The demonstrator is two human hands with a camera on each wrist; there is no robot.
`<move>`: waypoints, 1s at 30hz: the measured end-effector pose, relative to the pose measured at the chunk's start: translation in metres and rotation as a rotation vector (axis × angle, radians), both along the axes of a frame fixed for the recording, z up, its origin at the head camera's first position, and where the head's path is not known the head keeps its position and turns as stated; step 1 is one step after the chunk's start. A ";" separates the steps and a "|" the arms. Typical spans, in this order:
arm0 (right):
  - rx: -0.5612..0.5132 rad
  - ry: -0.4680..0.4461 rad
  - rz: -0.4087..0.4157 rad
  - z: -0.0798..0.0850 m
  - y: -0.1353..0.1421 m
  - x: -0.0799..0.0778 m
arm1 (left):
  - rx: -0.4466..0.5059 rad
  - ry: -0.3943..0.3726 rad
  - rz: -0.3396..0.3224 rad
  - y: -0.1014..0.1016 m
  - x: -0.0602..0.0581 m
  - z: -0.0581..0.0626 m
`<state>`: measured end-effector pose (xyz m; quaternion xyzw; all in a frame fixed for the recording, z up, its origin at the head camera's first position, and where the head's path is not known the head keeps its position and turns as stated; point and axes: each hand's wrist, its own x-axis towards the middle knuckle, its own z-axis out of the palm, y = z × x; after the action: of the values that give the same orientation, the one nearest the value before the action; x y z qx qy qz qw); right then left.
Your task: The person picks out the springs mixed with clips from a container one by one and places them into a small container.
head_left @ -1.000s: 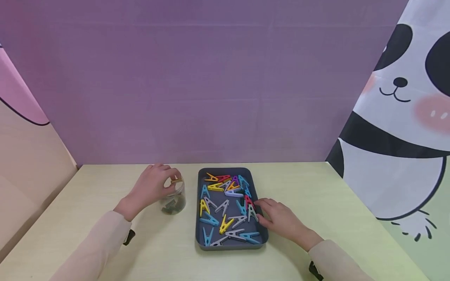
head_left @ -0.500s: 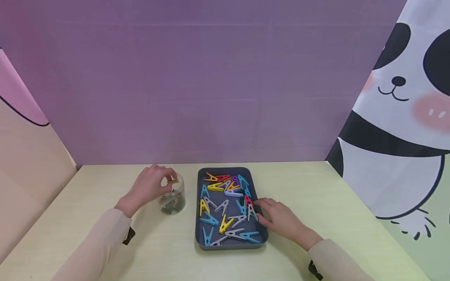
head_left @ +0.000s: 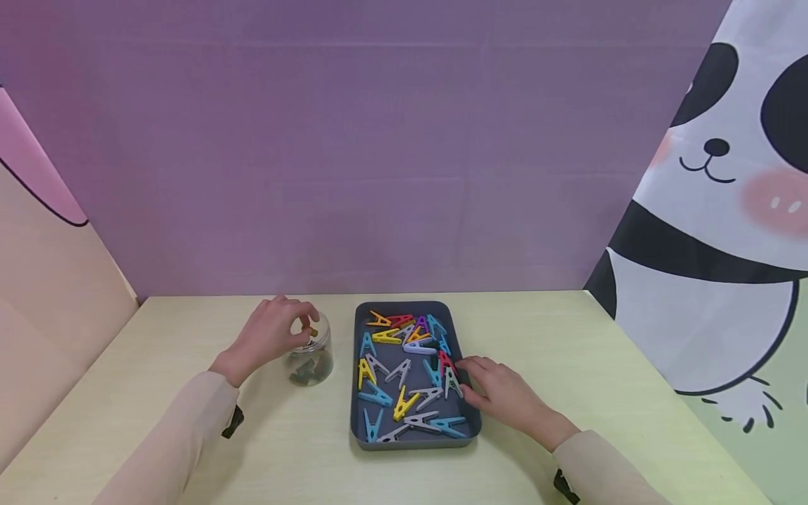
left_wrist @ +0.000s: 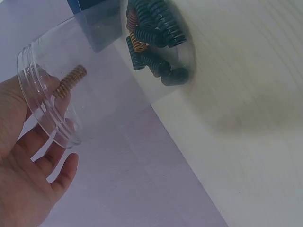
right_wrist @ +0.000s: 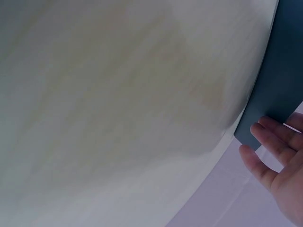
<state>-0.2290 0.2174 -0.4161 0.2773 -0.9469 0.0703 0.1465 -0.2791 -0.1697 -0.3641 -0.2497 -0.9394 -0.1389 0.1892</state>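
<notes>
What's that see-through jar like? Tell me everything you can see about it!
The jar is round and clear, like glass or plastic, with a ridged rim and no lid on. It stands upright on the pale table, left of the tray and apart from it. Mostly dark green springs lie at its bottom, with a yellow one among them. The left hand pinches a gold spring at its open mouth; whether the hand touches the jar is unclear.

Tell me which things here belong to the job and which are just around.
Likely in the job:
spring, pinched by left hand
jar of springs
tray of pegs, right hand at its edge

Just around:
panda picture
purple backdrop
</notes>
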 end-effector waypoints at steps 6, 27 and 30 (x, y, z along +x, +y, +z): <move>-0.003 -0.003 -0.003 0.000 0.000 0.000 | -0.006 0.004 -0.012 0.001 -0.001 0.000; 0.001 0.013 0.007 0.000 -0.001 -0.001 | -0.013 0.027 -0.013 0.004 -0.002 0.001; 0.003 0.014 0.008 0.000 -0.001 -0.001 | -0.013 0.013 -0.004 0.006 -0.002 0.003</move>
<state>-0.2298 0.2168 -0.4165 0.2818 -0.9448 0.0677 0.1526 -0.2807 -0.1636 -0.3607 -0.2538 -0.9385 -0.1314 0.1936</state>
